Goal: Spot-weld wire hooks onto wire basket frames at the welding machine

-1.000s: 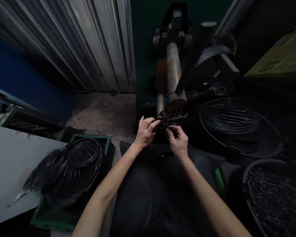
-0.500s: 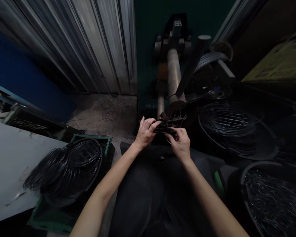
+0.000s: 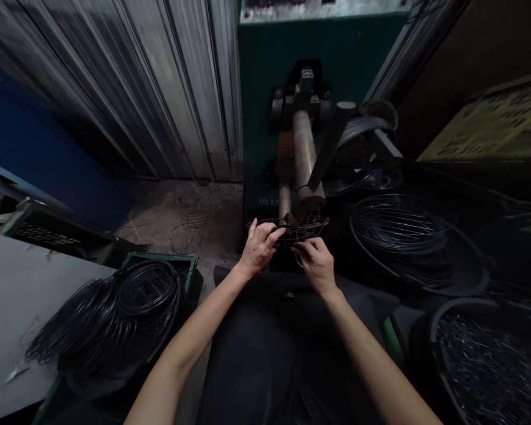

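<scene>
A small dark wire grid piece (image 3: pixel 303 226) lies under the round metal head (image 3: pixel 310 196) of a green machine (image 3: pixel 265 94). My left hand (image 3: pixel 257 247) grips the grid's left edge, fingers curled over the wires. My right hand (image 3: pixel 317 262) pinches its near edge from below, fingers closed on the wire. Both forearms reach forward over my dark-clothed lap. The part of the grid under the machine head is dim and hard to make out.
A green crate (image 3: pixel 161 262) heaped with black wire rings (image 3: pixel 115 313) stands at my left beside a grey tabletop (image 3: pixel 13 295). Coils of black wire (image 3: pixel 402 230) sit at the right, with a dark tub of small metal pieces (image 3: pixel 491 360) below. Corrugated metal wall behind.
The view tilted so the machine sits lower in frame. Both hands stayed on the wire grid, my right hand shifting slightly left along its near edge.
</scene>
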The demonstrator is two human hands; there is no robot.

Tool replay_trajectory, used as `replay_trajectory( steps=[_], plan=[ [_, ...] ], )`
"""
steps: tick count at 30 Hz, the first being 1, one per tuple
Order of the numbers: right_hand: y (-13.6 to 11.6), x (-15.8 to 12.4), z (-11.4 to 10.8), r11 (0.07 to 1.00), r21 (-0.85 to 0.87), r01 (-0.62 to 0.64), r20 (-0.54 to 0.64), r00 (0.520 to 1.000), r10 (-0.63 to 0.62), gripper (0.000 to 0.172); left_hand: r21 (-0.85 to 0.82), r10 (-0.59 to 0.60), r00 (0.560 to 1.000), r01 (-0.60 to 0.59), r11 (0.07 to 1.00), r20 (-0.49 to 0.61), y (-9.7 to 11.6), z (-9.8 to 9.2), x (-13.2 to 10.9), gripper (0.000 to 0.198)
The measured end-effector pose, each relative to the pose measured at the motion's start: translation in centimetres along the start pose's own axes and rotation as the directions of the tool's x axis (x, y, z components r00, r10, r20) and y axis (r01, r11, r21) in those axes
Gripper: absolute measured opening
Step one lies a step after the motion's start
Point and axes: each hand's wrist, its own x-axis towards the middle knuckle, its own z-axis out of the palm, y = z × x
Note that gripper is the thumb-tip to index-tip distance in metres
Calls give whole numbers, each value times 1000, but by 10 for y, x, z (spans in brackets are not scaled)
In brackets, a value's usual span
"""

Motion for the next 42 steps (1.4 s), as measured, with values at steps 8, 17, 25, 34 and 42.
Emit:
replay_trajectory(
  steps=[8,17,25,34,42],
  plan=[
    [2,0,0,999,-12,45,-7,999,-45,21,-35,9,1000,-9,999,-19,2,-4,1,49],
    [3,-5,6,994,-59,93,-52,994,-96,20,-60,-36,999,38,997,31,2,-5,1,54],
    [-3,-2,15,996,-74,46,-66,996,-51,24,-60,-24,999,27,998,38,-3,-8,2,59],
    [5,-67,-52,986,-105,-129,-147,983,113,25,-154,-27,1000,25,988,-14,-3,-3,1,63],
    [-26,-24,-62,999,40,-23,-77,997,26,17,-362,-279,953,303,881,120,12,-24,3,76]
  ],
)
